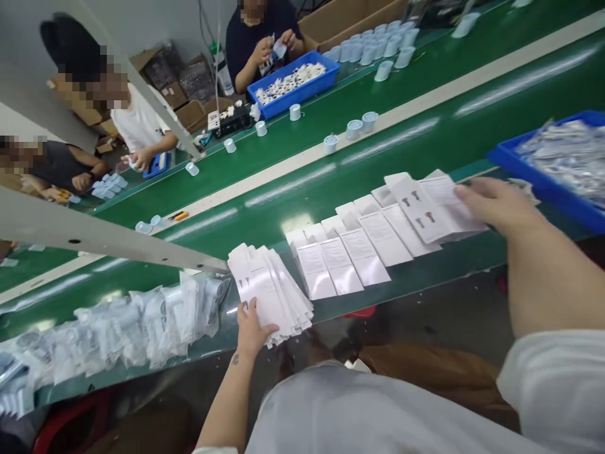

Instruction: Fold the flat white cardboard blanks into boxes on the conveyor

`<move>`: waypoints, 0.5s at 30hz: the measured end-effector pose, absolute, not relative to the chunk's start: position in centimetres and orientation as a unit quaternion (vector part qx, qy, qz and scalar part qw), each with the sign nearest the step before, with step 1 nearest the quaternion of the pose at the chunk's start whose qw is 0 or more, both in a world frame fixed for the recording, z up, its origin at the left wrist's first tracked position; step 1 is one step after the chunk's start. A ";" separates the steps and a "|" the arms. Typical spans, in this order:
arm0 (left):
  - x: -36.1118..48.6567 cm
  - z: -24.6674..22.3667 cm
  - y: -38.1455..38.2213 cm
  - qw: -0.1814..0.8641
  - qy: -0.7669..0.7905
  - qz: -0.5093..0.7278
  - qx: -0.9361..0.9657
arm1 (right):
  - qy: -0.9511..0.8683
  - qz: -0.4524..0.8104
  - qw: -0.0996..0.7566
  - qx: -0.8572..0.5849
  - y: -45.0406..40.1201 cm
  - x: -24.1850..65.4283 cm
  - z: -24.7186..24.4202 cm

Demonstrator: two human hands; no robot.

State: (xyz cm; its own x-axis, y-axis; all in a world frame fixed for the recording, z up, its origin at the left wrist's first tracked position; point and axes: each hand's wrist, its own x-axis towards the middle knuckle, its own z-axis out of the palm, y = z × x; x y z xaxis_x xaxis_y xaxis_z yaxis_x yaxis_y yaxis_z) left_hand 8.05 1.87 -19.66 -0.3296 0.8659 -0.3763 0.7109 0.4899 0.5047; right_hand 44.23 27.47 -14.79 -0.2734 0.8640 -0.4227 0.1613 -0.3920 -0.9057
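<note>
My left hand (251, 326) grips the near edge of a thick stack of flat white cartons (269, 299) lying on the green conveyor belt (416, 151). A fanned row of similar white cartons (354, 243) runs to the right along the belt, with printed sheets on their faces. My right hand (494, 202) is on the far end of this row, its fingers over a carton printed with small dark tool-like pictures (418, 208). Part of that carton's end is hidden under my fingers.
Clear bags of white items (146, 325) lie along the belt at left. A blue tray of bagged items (558, 164) stands at right. Beyond, co-workers handle items around a blue tray (288, 85), with pale cups (378, 57) on another belt. A grey beam (104, 236) crosses the view.
</note>
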 end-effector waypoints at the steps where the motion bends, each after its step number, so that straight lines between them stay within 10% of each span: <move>1: 7.8 -19.6 1.7 0.319 0.803 0.129 0.486 | -0.487 0.650 0.263 -0.521 26.0 42.7 -15.0; 15: 7.8 -11.8 -1.2 0.455 0.653 0.520 0.311 | -0.403 0.728 0.241 -0.499 14.9 23.1 -14.2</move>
State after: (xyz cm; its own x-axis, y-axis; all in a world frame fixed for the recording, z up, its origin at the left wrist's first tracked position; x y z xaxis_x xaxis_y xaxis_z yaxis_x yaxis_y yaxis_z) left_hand 7.78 -1.17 -11.81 -0.3932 0.8786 -0.2712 -0.0665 0.2669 0.9614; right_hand 23.07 14.89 -14.16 -0.3857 0.7529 -0.5332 0.0510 -0.5596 -0.8272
